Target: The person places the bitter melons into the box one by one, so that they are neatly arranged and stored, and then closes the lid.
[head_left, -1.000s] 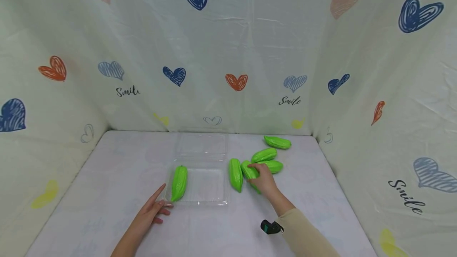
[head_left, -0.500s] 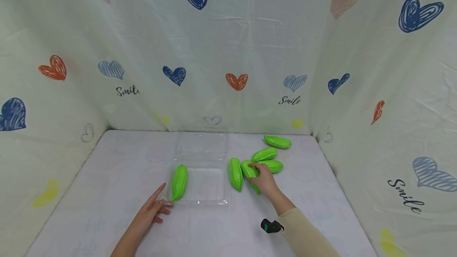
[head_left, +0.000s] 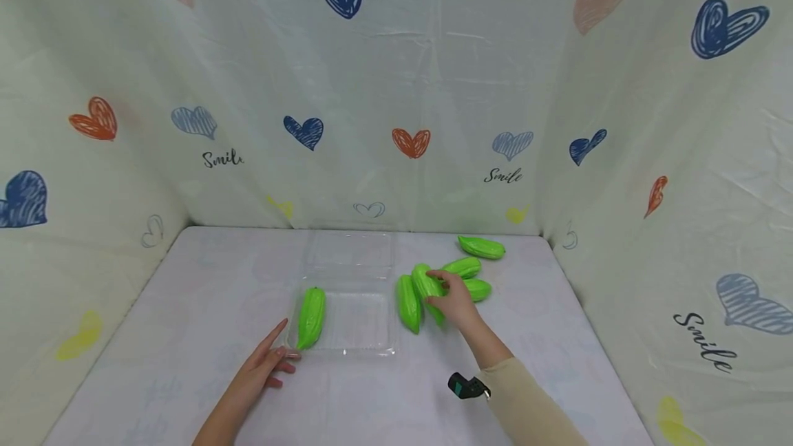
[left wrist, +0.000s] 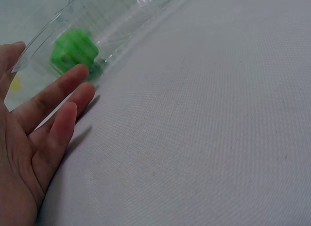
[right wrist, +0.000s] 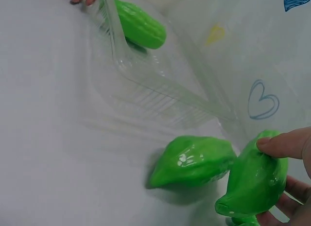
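My right hand [head_left: 457, 303] grips a glossy green ridged bitter melon [head_left: 427, 286] between thumb and fingers; in the right wrist view its pointed end faces down. Close to its left lies another bitter melon [head_left: 409, 304] on the table. An open clear plastic box [head_left: 361, 325] stands left of them, with one bitter melon [head_left: 312, 319] lengthwise along its left side. At the box's near left corner rests my left hand [head_left: 255, 369], fingers extended. The left wrist view shows its fingertips right at the clear wall, near the end of the melon inside [left wrist: 74, 50].
Several more bitter melons lie beyond my right hand, one of them [head_left: 482, 247] near the table's back edge. The box's clear lid [head_left: 350, 253] is folded back behind it. A heart-printed curtain [head_left: 458, 88] surrounds the white table [head_left: 186, 308]. A small black device [head_left: 466, 385] shows by my right sleeve.
My right hand has raised its bitter melon slightly and shifted it away from me and left, beside the neighbouring melon. My left hand and the box have stayed still.
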A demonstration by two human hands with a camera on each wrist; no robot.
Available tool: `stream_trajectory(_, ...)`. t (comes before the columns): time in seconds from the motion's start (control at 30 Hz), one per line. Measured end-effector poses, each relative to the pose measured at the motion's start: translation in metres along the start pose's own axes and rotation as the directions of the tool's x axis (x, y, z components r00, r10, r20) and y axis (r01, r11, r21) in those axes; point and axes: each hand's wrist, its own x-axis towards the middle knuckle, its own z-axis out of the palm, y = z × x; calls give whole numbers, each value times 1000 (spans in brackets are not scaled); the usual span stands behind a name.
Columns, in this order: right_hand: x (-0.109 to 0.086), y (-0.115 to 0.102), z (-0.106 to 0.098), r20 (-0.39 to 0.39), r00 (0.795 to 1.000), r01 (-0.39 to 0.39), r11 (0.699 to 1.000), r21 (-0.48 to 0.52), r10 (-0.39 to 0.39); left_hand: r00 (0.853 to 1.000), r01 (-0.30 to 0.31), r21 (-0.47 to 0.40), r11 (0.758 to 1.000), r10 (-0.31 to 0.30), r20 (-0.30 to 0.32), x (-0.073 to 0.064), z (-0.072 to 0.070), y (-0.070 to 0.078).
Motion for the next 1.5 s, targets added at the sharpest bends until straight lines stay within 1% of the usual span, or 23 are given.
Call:
stream_trajectory(0.27, 3, -16, 5, -13, 999, 30, 998, 56, -29, 999, 34, 0, 999, -34, -14, 0, 2, 0)
stream_trajectory(0.43, 1, -35, 14, -17, 998, 66, 989, 134, -64, 999, 49, -3, 999, -49, -15, 0, 2, 1)
stream_trajectory(0.5, 0, -42, 18, -4, 997, 74, 986, 150, -75, 998, 54, 2, 999, -54, -18, 1, 2, 1)
stream_trajectory(0.67, -2, -54, 34, 40, 997, 60, 984, 166, -67, 998, 54, 9, 999, -54, -21, 0, 2, 2)
stream_trajectory(0.87, -6, -61, 53, 88, 993, 61, 979, 192, -79, 999, 40, 1, 999, -40, -17, 0, 3, 2)
stream_trajectory(1.07, -8, -67, 71, 116, 987, 80, 972, 219, -107, 999, 38, 6, 999, -38, -25, -1, 3, 3)
stream_trajectory(1.27, -11, -72, 89, 135, 986, 69, 975, 213, -99, 998, 48, 14, 999, -47, -28, -1, 2, 3)
stream_trajectory(1.4, -12, -74, 100, 140, 982, 101, 982, 162, -124, 998, 54, 11, 998, -54, -28, -1, 2, 3)
stream_trajectory(1.5, -12, -75, 109, 168, 978, 105, 986, 130, -126, 998, 52, 10, 999, -52, -29, -1, 2, 3)
